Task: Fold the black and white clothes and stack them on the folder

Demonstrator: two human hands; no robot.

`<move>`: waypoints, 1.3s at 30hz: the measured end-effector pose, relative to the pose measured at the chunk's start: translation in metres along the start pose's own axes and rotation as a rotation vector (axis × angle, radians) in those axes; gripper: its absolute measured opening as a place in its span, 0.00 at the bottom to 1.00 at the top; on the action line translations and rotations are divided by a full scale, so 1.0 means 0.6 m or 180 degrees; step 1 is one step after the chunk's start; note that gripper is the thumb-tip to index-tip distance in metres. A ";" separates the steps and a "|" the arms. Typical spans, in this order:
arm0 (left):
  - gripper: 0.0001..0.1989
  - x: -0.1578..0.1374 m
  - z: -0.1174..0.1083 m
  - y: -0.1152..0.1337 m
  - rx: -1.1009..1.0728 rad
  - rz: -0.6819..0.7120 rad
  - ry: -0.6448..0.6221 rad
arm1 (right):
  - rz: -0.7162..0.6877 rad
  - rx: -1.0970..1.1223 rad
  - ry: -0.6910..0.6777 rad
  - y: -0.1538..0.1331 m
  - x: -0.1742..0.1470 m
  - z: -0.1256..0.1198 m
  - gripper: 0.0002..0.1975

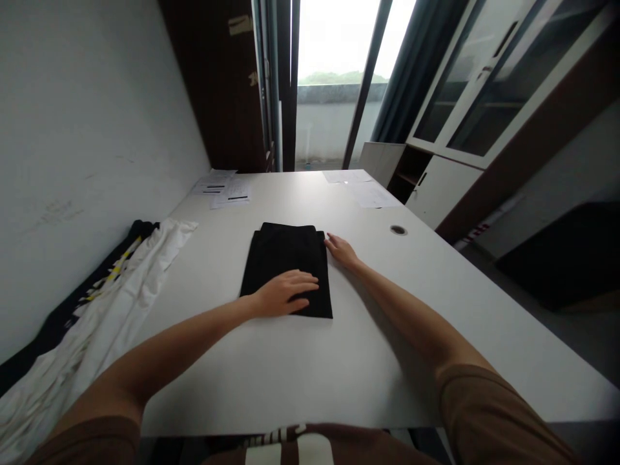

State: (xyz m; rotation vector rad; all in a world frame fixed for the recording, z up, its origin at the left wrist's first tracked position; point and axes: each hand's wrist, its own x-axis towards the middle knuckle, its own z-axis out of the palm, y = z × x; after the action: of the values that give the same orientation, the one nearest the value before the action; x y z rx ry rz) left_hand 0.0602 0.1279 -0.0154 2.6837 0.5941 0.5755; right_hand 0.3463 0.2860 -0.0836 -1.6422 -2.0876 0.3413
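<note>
A black folded garment (285,255), its exact kind not clear, lies flat on the white table in front of me. My left hand (285,292) rests palm down on its near part, fingers stretched to the right and the thumb apart. At the garment's far right corner is my right hand (341,249), its fingertips touching the edge there. The fingers of the right hand point forward and look close together; whether they pinch the cloth cannot be made out.
White cloths (140,278) and a dark cloth (46,329) are heaped along the wall at left. Paper sheets (231,192) lie at the table's far left, more sheets (368,194) at far right. A round cable hole (398,230) sits in the white table (290,381). A cabinet (445,187) stands beyond.
</note>
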 end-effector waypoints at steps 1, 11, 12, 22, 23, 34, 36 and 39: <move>0.21 -0.003 -0.007 -0.025 0.0100 -0.0275 0.0271 | 0.0036 0.0169 0.0059 -0.004 -0.010 -0.002 0.25; 0.33 -0.014 0.001 -0.254 0.1115 -0.2496 -0.0013 | 0.0257 0.0461 -0.0359 -0.108 -0.111 -0.021 0.33; 0.33 -0.015 -0.002 -0.265 0.1138 -0.2639 0.0080 | 0.0349 0.0560 -0.0463 -0.115 -0.118 -0.024 0.34; 0.27 -0.060 -0.032 -0.316 0.1338 -0.3687 0.1219 | 0.0406 0.0871 -0.0987 -0.135 -0.173 -0.045 0.35; 0.26 -0.062 -0.032 -0.315 0.1343 -0.3667 0.1285 | 0.0237 0.0804 -0.0834 -0.139 -0.173 -0.044 0.35; 0.22 -0.083 -0.018 -0.284 0.1292 -0.3855 0.1973 | 0.0571 0.2356 -0.0704 -0.169 -0.148 -0.003 0.32; 0.21 -0.085 -0.016 -0.280 0.1243 -0.3817 0.1986 | 0.0314 0.1993 -0.0425 -0.164 -0.144 0.011 0.31; 0.20 -0.086 -0.015 -0.277 0.1193 -0.3804 0.2012 | 0.0216 0.1738 -0.0266 -0.153 -0.138 0.020 0.33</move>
State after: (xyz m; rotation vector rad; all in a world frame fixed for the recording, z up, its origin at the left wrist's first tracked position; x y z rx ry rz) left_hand -0.0410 0.2488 -0.0895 1.7898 2.3670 0.9376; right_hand 0.2778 0.1840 -0.0680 -1.3811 -1.7789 0.9241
